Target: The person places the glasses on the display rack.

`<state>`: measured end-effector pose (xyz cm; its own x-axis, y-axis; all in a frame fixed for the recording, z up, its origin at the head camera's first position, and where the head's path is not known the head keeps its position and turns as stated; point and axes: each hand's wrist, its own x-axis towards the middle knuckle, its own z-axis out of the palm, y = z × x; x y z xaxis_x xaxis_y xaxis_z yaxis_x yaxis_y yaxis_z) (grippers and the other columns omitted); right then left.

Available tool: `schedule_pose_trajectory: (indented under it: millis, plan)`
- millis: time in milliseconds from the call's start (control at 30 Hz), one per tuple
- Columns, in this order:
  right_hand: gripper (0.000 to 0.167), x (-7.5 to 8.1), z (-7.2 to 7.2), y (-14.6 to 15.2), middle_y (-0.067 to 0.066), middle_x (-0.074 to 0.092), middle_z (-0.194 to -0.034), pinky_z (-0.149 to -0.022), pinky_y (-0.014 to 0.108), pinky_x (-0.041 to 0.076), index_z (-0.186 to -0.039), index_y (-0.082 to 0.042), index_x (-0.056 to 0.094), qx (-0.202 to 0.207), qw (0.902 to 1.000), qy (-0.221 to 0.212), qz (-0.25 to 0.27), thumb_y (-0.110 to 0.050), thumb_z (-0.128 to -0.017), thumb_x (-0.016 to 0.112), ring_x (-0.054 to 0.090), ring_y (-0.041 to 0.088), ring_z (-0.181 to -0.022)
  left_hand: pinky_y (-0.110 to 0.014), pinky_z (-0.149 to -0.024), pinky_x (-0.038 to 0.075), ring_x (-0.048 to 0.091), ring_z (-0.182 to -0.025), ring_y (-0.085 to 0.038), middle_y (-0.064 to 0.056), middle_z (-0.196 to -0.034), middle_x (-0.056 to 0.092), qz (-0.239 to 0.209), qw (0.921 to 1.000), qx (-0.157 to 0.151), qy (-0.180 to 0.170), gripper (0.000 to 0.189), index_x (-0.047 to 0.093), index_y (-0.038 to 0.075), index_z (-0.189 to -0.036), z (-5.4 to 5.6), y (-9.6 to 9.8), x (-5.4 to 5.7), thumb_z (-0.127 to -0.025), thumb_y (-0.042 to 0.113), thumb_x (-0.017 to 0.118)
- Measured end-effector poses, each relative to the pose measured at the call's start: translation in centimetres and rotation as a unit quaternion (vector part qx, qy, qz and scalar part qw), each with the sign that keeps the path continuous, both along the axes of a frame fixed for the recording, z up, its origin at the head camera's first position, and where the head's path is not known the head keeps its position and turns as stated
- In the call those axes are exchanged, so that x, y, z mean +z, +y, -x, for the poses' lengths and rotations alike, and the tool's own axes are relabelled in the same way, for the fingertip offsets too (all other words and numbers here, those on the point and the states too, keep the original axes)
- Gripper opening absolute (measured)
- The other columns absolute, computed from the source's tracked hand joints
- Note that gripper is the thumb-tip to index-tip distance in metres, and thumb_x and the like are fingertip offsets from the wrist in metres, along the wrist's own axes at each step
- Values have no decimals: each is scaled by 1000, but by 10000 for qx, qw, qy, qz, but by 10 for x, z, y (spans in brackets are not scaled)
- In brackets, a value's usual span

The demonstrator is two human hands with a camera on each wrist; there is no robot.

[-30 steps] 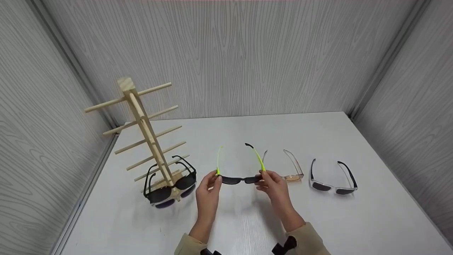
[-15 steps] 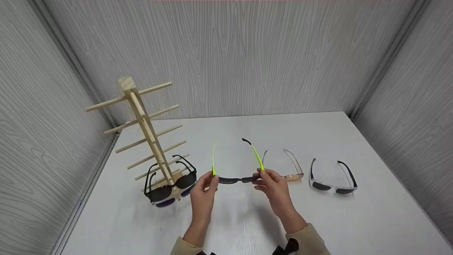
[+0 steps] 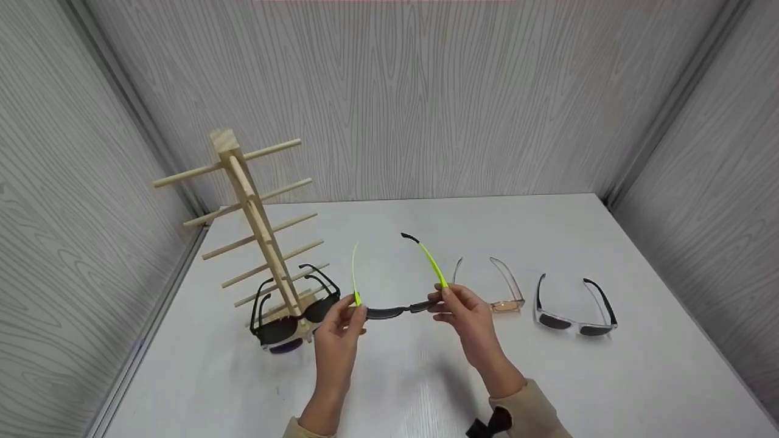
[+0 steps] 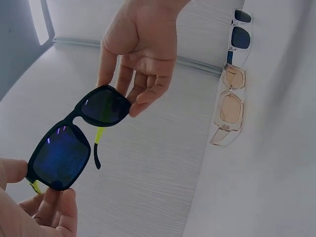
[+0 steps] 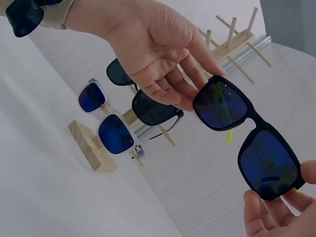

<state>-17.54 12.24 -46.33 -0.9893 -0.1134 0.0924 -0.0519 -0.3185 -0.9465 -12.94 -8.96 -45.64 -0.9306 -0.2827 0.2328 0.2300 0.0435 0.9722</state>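
Note:
Held up between both hands is a pair of sunglasses (image 3: 384,313) with a black front, dark bluish lenses and neon-yellow temples; the right one shows a black tip. My left hand (image 3: 336,340) pinches the frame's left corner by the hinge. The right hand (image 3: 470,322) pinches the opposite corner the same way. Both temples are unfolded and point away toward the back wall. In the left wrist view the lenses of the sunglasses (image 4: 61,155) face the camera. Left of the hands stands a wooden display rack (image 3: 261,228) with several crossbars.
Black sunglasses (image 3: 277,330) hang low on the rack, with clear-framed sunglasses (image 5: 116,133) just beneath. On the white table (image 3: 657,377), right of the hands, lie clear glasses with orange-tinted lenses (image 3: 505,306) and clear-framed sunglasses with black temples (image 3: 575,325). Wood-grain panels (image 3: 395,97) enclose the back and sides.
Both hands have carried the yellow-templed sunglasses leftward, toward the rack. The left hand moved farther than the right, and the front now tilts, its left end slightly lower.

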Motion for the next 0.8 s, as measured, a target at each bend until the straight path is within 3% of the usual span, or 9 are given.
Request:
schedule_pose_trajectory:
  millis: [467, 800]
  plan:
    - [31, 12, 5, -17, 18, 63, -99, -76, 34, 52, -111, 1, 61, 295, 9994, 194, 15, -23, -92, 61, 63, 25, -85, -25, -69, 51, 61, -82, -19, -11, -92, 62, -55, 9999, 46, -89, 37, 58, 0, -117, -20, -16, 18, -86, 17, 68]
    - [28, 16, 9, -30, 16, 64, -98, -75, 35, 52, -109, 2, 62, 394, 9991, 163, 71, -20, -92, 60, 64, 25, -85, -25, -72, 52, 63, -84, -19, -12, -93, 63, 41, 9997, 219, -57, 37, 58, -1, -115, -29, -26, 20, -85, 17, 70]
